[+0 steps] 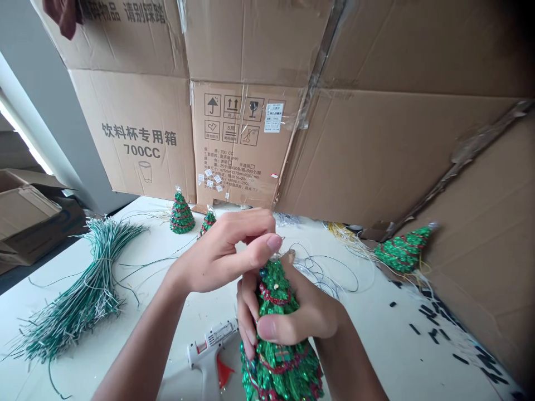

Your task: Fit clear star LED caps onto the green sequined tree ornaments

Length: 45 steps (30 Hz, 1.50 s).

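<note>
A small green tinsel Christmas tree (278,356) with red garland and tiny ornaments stands close in front of me, its base cut off by the frame's lower edge. Around its upper part my right hand (301,320) is closed, thumb across the front. My left hand (234,248) is bent over the treetop, thumb and fingers drawn together; what they pinch there is too small to make out. A thin wire end shows by the left thumb tip. Beside the tree lies a white glue gun (211,348) with a red trigger.
A bundle of green-white wires (102,278) lies at left. Behind it stand two small trees, one a decorated tree (182,213). Another tree (404,249) leans at right near black pieces (434,323). Cardboard boxes (242,139) wall the table's back; loose wires curl behind my hands.
</note>
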Motion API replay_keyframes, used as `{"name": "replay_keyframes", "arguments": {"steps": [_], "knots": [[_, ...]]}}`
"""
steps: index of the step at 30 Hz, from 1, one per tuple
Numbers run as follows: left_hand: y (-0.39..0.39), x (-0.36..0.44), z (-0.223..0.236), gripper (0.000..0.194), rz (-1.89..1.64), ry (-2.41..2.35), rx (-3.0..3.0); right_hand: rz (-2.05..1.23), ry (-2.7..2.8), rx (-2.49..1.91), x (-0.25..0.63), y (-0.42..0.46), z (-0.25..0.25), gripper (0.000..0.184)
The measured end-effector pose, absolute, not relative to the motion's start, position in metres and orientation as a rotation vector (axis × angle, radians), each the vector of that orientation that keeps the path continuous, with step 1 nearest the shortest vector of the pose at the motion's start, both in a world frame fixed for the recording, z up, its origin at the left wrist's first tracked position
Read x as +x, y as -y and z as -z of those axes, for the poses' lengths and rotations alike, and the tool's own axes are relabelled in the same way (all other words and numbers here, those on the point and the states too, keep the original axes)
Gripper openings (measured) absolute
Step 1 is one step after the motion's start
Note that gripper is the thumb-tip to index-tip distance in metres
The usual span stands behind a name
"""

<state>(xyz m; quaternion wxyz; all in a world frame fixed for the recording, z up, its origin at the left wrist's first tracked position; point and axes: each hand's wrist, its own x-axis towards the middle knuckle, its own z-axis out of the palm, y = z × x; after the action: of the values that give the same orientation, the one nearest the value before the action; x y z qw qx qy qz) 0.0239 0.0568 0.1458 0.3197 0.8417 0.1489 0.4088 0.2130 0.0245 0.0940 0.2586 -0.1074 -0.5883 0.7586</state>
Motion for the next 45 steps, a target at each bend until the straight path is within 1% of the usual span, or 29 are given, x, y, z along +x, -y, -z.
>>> {"name": "replay_keyframes", "arguments": {"steps": [4,6,12,23,32,37,40,45], "knots": [[-0.055,0.022,-0.147,0.041,-1.062,-0.465,2.238,-1.689,1.799,-0.62,0.216,-0.022,-0.105,0.014],[-0.055,0.021,-0.147,0.044,-1.048,-0.49,2.29,-1.528,1.856,-0.708,0.214,-0.021,-0.107,0.014],[-0.053,0.022,-0.148,0.05,-1.126,-0.685,2.322,-1.214,1.871,-0.838,0.204,-0.027,-0.101,0.012],[-0.043,0.029,-0.152,0.048,-1.158,-1.067,2.163,-0.748,1.838,-0.962,0.191,-0.031,-0.089,0.015],[-0.043,0.032,-0.152,0.049,-1.166,-1.156,2.098,-0.567,1.779,-1.053,0.183,-0.034,-0.081,0.012],[-0.048,0.03,-0.151,0.056,-1.137,-1.166,2.139,-0.682,1.742,-1.073,0.18,-0.04,-0.075,0.014],[-0.053,0.022,-0.151,0.06,-1.059,-1.223,2.2,-0.757,1.734,-1.095,0.175,-0.05,-0.061,0.024],[-0.065,0.008,-0.146,0.06,-0.826,-1.379,2.375,-0.9,1.79,-0.97,0.168,-0.066,-0.037,0.05]]}}
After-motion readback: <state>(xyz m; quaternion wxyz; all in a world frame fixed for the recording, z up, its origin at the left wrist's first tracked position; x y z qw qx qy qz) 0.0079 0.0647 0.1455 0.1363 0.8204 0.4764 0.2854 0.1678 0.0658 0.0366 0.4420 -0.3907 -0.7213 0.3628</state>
